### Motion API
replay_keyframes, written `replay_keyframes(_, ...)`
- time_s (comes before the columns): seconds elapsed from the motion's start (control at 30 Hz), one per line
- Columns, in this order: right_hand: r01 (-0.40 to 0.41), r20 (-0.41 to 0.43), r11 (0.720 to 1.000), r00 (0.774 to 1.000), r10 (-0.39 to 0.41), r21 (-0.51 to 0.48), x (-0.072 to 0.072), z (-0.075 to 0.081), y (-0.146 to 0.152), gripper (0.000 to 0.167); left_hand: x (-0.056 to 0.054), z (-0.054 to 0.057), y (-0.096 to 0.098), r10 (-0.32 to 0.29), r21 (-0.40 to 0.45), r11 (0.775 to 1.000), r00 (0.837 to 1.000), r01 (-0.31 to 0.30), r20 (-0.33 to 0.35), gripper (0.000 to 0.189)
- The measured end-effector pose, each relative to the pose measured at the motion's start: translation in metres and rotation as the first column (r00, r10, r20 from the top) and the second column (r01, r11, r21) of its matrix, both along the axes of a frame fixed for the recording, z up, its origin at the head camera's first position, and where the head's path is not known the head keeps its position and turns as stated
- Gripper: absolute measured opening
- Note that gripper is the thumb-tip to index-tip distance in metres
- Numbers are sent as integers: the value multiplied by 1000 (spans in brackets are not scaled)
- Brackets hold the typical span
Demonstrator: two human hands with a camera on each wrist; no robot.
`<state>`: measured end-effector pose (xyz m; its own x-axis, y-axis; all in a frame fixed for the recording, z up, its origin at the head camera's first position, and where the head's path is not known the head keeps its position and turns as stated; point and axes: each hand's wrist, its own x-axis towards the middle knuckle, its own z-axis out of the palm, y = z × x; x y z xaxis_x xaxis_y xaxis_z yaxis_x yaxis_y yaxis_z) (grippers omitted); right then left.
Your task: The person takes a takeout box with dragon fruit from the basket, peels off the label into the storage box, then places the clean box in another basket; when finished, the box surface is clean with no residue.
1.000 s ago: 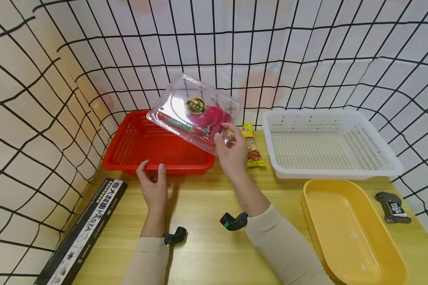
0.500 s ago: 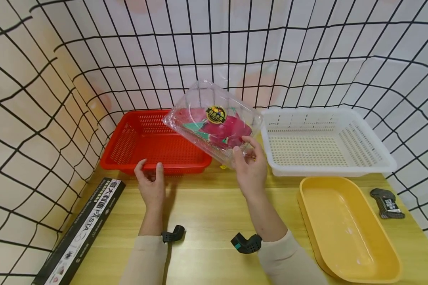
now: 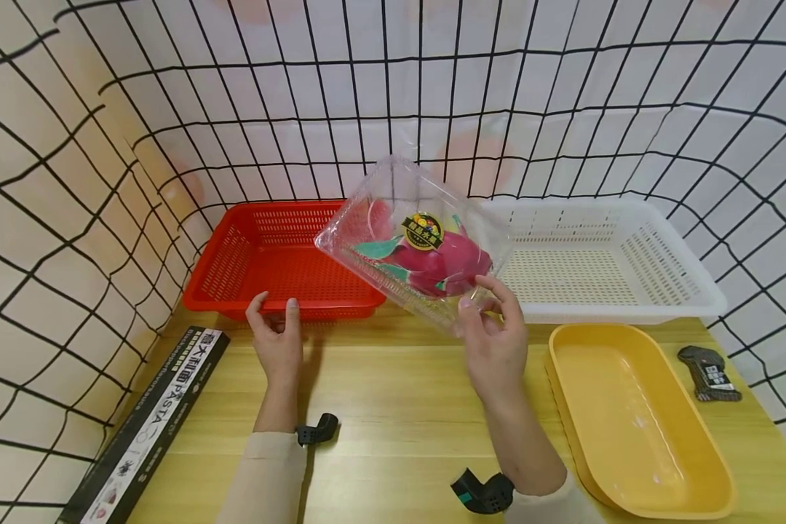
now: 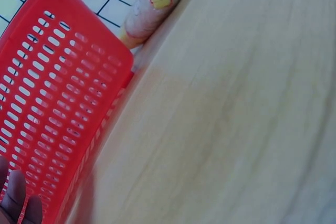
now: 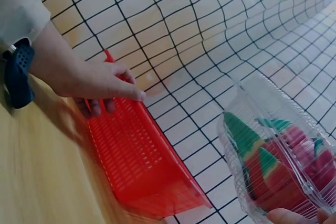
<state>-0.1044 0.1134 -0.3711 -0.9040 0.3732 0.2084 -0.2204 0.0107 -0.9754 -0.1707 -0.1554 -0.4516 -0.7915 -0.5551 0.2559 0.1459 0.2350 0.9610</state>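
Note:
My right hand [image 3: 496,346] pinches the near right corner of a clear plastic clamshell box [image 3: 389,185], tilted in the air between two baskets. Through its lid, which bears a round black-and-yellow sticker [image 3: 423,231], show pink fruit-shaped pieces and green-edged slices. The right wrist view has the box [image 5: 247,85] at the right, fingertips at its lower edge. At the front rim of the red slotted basket [image 3: 199,291], my left hand [image 3: 280,349] grips with thumb and fingers. The right wrist view shows that left hand [image 5: 102,85] at the basket's [image 5: 142,156] edge.
A white slotted basket [image 3: 618,314] stands at the back right, partly behind the clear box. In front of it lies a yellow tray [image 3: 629,415], with a small dark packet [image 3: 710,375] beside it. A long black pasta box [image 3: 151,422] lies left. Black wire mesh [image 3: 419,87] encloses the table.
My right hand has carried the clear box rightward and closer, away from above the red basket. My left hand has stayed at the basket rim. The yellow packet behind became hidden in the head view.

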Motion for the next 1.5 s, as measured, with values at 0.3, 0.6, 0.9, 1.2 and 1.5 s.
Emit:
replay_keyframes(0.3,-12,59,999,998,9,52,29,-5,11,35,2,1,-2,3,3,1000,1000,-3,-8,49)
replay_keyframes(0.6,-9,37,1000,999,9,18,50,-26,27,34,2,0,0,-4,6,1000,1000,5,-24,49)
replay_keyframes(0.9,-36,127,992,992,20,121,74,-42,52,32,2,2,1,-15,8,1000,1000,15,-11,49)
replay_keyframes(1.2,-189,147,940,977,152,283,91,-58,69,32,3,5,1,-26,3,1000,999,26,-29,51)
replay_keyframes(1.5,-332,253,894,932,260,301,102,-64,81,30,-13,-24,-8,7,-6,1000,1000,-6,14,50)
